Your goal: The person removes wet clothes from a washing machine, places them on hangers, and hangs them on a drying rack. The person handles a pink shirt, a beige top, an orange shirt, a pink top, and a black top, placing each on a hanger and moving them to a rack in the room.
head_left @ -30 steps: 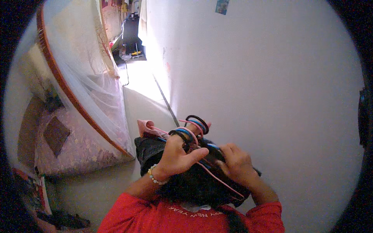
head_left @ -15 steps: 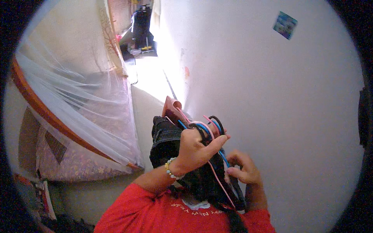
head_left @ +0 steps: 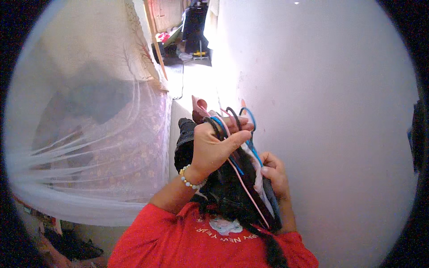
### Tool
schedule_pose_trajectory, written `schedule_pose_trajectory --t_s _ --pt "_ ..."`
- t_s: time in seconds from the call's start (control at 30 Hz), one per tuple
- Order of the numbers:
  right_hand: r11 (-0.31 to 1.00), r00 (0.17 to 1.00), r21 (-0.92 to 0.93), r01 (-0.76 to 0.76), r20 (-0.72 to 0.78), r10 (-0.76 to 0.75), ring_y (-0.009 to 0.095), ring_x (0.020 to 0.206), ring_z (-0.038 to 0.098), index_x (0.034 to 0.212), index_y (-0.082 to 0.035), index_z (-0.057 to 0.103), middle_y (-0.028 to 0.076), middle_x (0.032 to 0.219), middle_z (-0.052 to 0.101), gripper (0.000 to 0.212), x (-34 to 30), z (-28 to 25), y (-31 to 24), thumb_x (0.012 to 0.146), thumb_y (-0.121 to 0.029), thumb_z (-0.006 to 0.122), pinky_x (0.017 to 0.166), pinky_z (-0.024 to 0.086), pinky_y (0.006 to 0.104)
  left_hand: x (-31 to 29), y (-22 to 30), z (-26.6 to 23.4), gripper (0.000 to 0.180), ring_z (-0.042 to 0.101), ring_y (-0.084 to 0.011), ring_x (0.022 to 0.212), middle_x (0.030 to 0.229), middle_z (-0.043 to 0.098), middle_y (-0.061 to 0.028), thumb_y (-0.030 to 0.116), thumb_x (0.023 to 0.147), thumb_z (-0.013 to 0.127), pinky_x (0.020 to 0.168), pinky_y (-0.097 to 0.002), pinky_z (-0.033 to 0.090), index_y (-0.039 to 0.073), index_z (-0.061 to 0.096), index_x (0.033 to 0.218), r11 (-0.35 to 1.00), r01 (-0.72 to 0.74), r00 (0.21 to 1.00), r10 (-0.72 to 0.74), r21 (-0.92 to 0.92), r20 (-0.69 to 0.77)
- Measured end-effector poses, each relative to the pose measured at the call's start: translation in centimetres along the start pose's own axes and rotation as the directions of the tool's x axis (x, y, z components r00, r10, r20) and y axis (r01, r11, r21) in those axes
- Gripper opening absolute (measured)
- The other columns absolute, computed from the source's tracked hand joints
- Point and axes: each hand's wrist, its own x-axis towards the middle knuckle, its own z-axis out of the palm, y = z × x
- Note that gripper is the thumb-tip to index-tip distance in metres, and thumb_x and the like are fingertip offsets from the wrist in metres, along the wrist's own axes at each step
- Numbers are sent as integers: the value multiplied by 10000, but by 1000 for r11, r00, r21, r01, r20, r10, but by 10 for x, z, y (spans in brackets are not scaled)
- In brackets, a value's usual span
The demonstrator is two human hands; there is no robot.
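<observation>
A bundle of clothes on hangers hangs in front of my chest. My left hand (head_left: 212, 145) is closed round the hooks, with the thumb pressed toward the fingers. Among them are a pink hanger (head_left: 248, 188), a black hanger (head_left: 237, 118) and a blue hanger (head_left: 255, 155). Lower and to the right, my right hand (head_left: 275, 175) pinches the blue hanger near its shoulder. Black clothes (head_left: 219, 190) fill the middle of the bundle, a white garment (head_left: 258, 179) shows at its right, and a dull pink garment (head_left: 199, 106) sticks out at the far end. Most garment shapes are hidden.
A bed under a white mosquito net (head_left: 85, 203) stands on the left. The pale wall (head_left: 339, 134) rises close on the right. Ahead, a bright passage leads to dark hanging clothes (head_left: 195, 29). Dark items (head_left: 76, 245) lie at the lower left.
My left hand and the bundle have shifted slightly left and up. The blue hanger's hook now stands apart at the right of the other hooks. The view has turned left.
</observation>
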Motion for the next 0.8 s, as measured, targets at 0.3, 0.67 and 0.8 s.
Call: schedule_pose_trajectory --t_s 0.3,0.67,0.8 --pt "983 998 -179 47 56 -38 96 660 494 834 -32 505 11 742 525 143 191 -17 5 693 -45 523 633 413 228 155 -79 -68 158 570 -85 738 848 649 -94 33 770 592 656 -218 457 -67 629 887 994 -99 992 95 -50 -80" --pt "978 999 -205 39 24 -35 75 673 472 804 -36 487 -15 718 487 142 432 -51 -13 669 -37 529 665 391 213 385 -135 -124 95 625 -194 817 828 630 -147 2 775 571 664 -250 488 -87 594 799 995 0 1000 2 -100 25" --pt "990 997 -127 66 -27 -70 75 641 461 794 -42 460 -16 721 476 159 506 -60 -23 649 -22 521 610 385 207 468 -151 -144 127 623 -191 838 838 637 -160 17 742 607 691 -271 486 -85 589 815 998 -55 983 48 33 178"
